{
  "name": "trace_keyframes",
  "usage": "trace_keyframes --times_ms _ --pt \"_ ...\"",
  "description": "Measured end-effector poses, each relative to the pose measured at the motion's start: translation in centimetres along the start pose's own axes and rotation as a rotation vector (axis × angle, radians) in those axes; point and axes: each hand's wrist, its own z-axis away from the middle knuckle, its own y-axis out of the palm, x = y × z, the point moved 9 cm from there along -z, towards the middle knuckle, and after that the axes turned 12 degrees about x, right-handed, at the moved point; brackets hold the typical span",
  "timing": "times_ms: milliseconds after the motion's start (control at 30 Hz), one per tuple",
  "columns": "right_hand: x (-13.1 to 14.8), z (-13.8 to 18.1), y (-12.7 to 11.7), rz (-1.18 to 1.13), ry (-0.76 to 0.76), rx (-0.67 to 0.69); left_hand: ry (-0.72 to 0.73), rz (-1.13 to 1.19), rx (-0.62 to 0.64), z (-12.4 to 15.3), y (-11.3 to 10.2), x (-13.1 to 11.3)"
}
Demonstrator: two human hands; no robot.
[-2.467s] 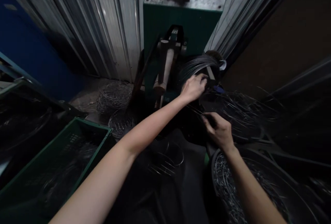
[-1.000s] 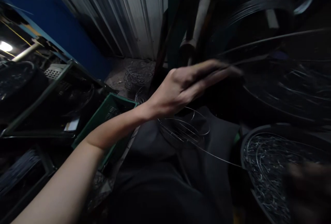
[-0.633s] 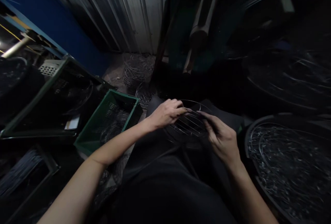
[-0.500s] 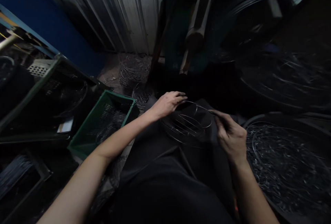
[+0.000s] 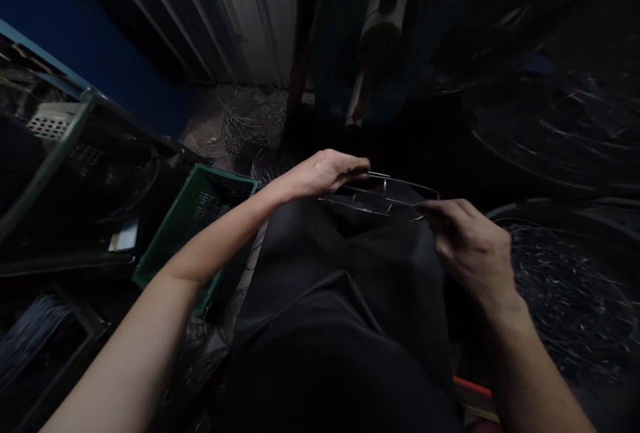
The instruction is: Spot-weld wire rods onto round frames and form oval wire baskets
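A round frame of thin metal wire [image 5: 386,188] is tilted nearly edge-on above my lap, with short cross wires between its rims. My left hand [image 5: 333,172] grips its left side, fingers closed over the wire. At the near right, my right hand [image 5: 473,240] pinches the wire between thumb and fingers; the fingertips are dark and partly hidden. Beneath the frame a black apron [image 5: 345,313] covers my legs. Poor light and blur hide the frame's finer parts.
To the left stands a green plastic crate [image 5: 175,240], beside dark bins [image 5: 65,260]. Coiled wire [image 5: 250,123] lies on the floor ahead. A large tub of small metal pieces [image 5: 575,300] sits on the right. A metal shaft [image 5: 377,33] juts from a machine in front.
The wire frame has risen off my lap and tipped from lying flatter to nearly edge-on. My left hand went slightly up, and my right hand moved right. The view shifted a little.
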Motion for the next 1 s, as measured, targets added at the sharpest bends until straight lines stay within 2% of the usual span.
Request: trace_keyframes --times_ms 100,200,300,400,467,533,600,733,833,1000 --pt "0.8 -0.1 -0.5 0.046 -0.008 -0.056 0.020 -0.024 -0.010 0.6 -1.6 -1.4" --pt "1.7 0.2 0.0 0.076 -0.030 -0.084 0.023 -0.001 0.048 1.0 -1.3 -1.7" --pt "2.2 1.0 1.0 0.079 -0.039 -0.069 0.012 0.066 0.139 1.4 0.6 -0.7" --pt "2.2 1.6 2.0 0.087 -0.045 -0.031 0.010 0.161 0.269 1.4 3.6 1.0" --pt "2.1 1.6 2.7 0.090 -0.056 0.004 0.000 0.188 0.309 1.2 5.4 2.1" --pt "2.0 1.2 3.6 0.094 -0.059 0.059 -0.021 0.185 0.259 0.8 6.3 3.1" --pt "1.9 0.5 4.4 0.135 -0.042 0.109 -0.041 0.171 0.155 0.5 6.2 3.9" --pt "2.5 -0.8 4.1 0.336 -0.052 0.018 -0.055 0.094 0.012 0.4 5.5 4.4" --pt "2.7 -1.3 4.0 0.388 -0.085 -0.029 -0.076 0.033 -0.040 0.8 4.6 4.8" --pt "1.1 -2.1 5.0 0.261 -0.062 -0.002 -0.065 0.092 -0.040 1.0 4.1 5.4"
